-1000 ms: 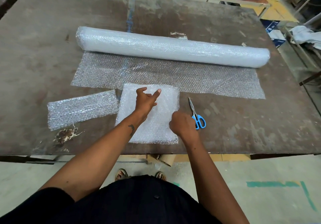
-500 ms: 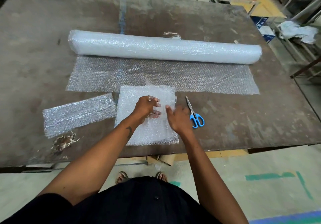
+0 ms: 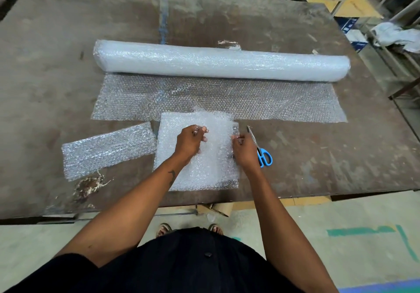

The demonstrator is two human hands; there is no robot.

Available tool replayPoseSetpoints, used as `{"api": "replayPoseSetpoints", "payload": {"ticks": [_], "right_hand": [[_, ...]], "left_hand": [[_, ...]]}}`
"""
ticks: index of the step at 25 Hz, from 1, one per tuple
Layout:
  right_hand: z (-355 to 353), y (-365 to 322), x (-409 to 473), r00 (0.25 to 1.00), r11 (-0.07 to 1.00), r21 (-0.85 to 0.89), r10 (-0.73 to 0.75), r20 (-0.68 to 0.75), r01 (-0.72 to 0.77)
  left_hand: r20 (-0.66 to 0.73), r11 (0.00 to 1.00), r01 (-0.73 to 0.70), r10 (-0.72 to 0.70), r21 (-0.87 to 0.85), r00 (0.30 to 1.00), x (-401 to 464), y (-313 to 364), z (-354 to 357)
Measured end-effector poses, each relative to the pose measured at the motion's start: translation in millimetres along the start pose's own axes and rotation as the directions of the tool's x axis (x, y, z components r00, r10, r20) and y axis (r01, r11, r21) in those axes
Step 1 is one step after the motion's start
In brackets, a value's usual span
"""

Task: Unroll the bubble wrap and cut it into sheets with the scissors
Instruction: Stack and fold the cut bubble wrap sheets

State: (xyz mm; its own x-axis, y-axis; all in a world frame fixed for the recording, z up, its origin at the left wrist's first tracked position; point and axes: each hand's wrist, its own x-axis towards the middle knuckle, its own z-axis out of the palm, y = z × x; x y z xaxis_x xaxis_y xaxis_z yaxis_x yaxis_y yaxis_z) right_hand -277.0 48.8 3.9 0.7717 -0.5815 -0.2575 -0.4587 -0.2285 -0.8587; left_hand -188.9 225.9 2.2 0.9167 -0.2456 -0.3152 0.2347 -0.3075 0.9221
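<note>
A cut sheet (image 3: pixel 200 170) of bubble wrap is gripped by both hands at the table's (image 3: pixel 318 156) near edge: the left hand (image 3: pixel 189 143) curled on its middle, the right hand (image 3: pixel 244 150) pinching its right margin; the scissors (image 3: pixel 261 151) lie untouched just right of the right hand (the nearer one), blades pointing away; the roll (image 3: pixel 221 64) lies crosswise beyond, its unrolled flap (image 3: pixel 227 99) towards the person.

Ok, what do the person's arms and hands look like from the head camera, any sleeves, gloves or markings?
Both arms are bare as far as the view shows, with no sleeves over them, and there are no gloves. The left hand has a small dark tattoo on its forearm, just below the wrist. The right hand and its forearm show no markings. No watch or bracelet shows. Rings cannot be told. Dark clothing covers the torso.
</note>
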Motion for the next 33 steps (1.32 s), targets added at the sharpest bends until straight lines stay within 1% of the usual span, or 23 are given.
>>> {"api": "replayPoseSetpoints", "payload": {"ticks": [1,3,5,6,7,8,9,10,11,12,14,15,18,22,23,24,26,27,28,29,31,32,33], "right_hand": [[1.4,4.1,4.2,0.997,0.984,-0.174,-0.041,-0.059,0.03],[6.4,14.3,9.7,0.984,0.877,-0.472,-0.154,-0.093,0.092],[11.9,18.0,4.6,0.973,0.746,-0.657,-0.215,-0.081,0.11],[15.7,18.7,0.0,0.962,0.669,-0.737,-0.251,-0.107,0.093],[19.6,16.3,-6.3,0.945,0.6,-0.796,-0.297,-0.136,0.074],[24.6,9.6,-13.8,0.918,0.547,-0.832,-0.373,-0.136,0.098],[31.5,2.4,-21.1,0.879,0.509,-0.842,-0.467,-0.097,0.178],[40.0,-4.0,-27.9,0.849,0.489,-0.823,-0.528,-0.015,0.29],[49.3,-13.8,-35.7,0.833,0.512,-0.762,-0.55,0.062,0.395],[60.0,-21.6,-42.0,0.838,0.577,-0.679,-0.534,0.107,0.454],[78.7,-30.8,-51.6,0.892,0.72,-0.542,-0.427,0.148,0.434],[86.0,-29.9,-54.6,0.905,0.74,-0.527,-0.387,0.174,0.418],[94.5,-20.2,-58.5,0.901,0.685,-0.585,-0.338,0.272,0.434],[95.1,-8.4,-58.8,0.863,0.543,-0.67,-0.303,0.405,0.506],[96.8,-5.8,-59.8,0.858,0.521,-0.683,-0.28,0.43,0.512],[99.0,-3.2,-60.6,0.857,0.506,-0.693,-0.264,0.442,0.513],[103.2,-0.4,-61.9,0.86,0.493,-0.705,-0.27,0.434,0.511],[104.5,-1.6,-62.6,0.857,0.483,-0.708,-0.295,0.423,0.515],[105.9,-3.1,-63.2,0.85,0.47,-0.709,-0.325,0.414,0.525],[107.4,-4.6,-63.0,0.842,0.455,-0.712,-0.345,0.414,0.536],[110.2,-4.6,-60.7,0.835,0.443,-0.709,-0.321,0.446,0.549],[110.9,-2.5,-59.2,0.834,0.456,-0.699,-0.295,0.466,0.551],[110.2,1.5,-57.7,0.832,0.478,-0.682,-0.281,0.478,0.553]], "left_hand": [[-0.02,0.999,-0.009,0.009,0.032,1.0,-0.8,-1.7,-2.7],[-0.051,0.996,-0.018,0.023,0.092,0.998,-1.8,-4.6,-9.4],[-0.069,0.993,-0.034,0.042,0.111,0.997,-1.2,-8.3,-17.3],[-0.07,0.993,-0.04,0.048,0.108,0.996,-1.1,-10.1,-20.7],[-0.069,0.993,-0.045,0.053,0.108,0.996,-1.8,-11.5,-23.9],[-0.067,0.992,-0.051,0.059,0.112,0.996,-2.5,-13.0,-26.7],[-0.067,0.991,-0.06,0.068,0.121,0.995,-3.4,-14.5,-28.9],[-0.072,0.988,-0.074,0.084,0.133,0.994,-3.4,-16.5,-30.7],[-0.083,0.984,-0.091,0.104,0.151,0.991,-3.9,-18.1,-33.1],[-0.099,0.979,-0.11,0.129,0.173,0.987,-4.2,-19.6,-35.5],[-0.136,0.967,-0.14,0.172,0.214,0.976,-5.5,-23.3,-43.2],[-0.155,0.963,-0.144,0.182,0.227,0.971,-6.9,-25.6,-48.1],[-0.204,0.937,-0.126,0.199,0.326,0.958,-5.5,-32.2,-66.2],[-0.188,0.888,-0.012,0.111,0.46,0.976,5.0,-36.5,-82.2],[-0.187,0.866,-0.009,0.118,0.501,0.975,3.1,-36.7,-83.9],[-0.192,0.827,-0.027,0.162,0.562,0.968,-0.9,-38.4,-84.4],[-0.192,0.684,-0.096,0.332,0.723,0.923,-12.3,-42.5,-81.3],[-0.155,0.604,-0.144,0.416,0.784,0.896,-18.1,-42.3,-78.4],[-0.079,0.539,-0.215,0.47,0.814,0.879,-21.9,-42.9,-74.6],[0.022,0.493,-0.302,0.495,0.816,0.869,-23.4,-44.3,-69.3],[0.205,0.403,-0.407,0.458,0.82,0.865,-20.7,-51.6,-61.8],[0.245,0.363,-0.41,0.421,0.837,0.873,-17.2,-58.3,-61.5],[0.25,0.345,-0.387,0.381,0.855,0.89,-15.0,-65.9,-62.9]]}}
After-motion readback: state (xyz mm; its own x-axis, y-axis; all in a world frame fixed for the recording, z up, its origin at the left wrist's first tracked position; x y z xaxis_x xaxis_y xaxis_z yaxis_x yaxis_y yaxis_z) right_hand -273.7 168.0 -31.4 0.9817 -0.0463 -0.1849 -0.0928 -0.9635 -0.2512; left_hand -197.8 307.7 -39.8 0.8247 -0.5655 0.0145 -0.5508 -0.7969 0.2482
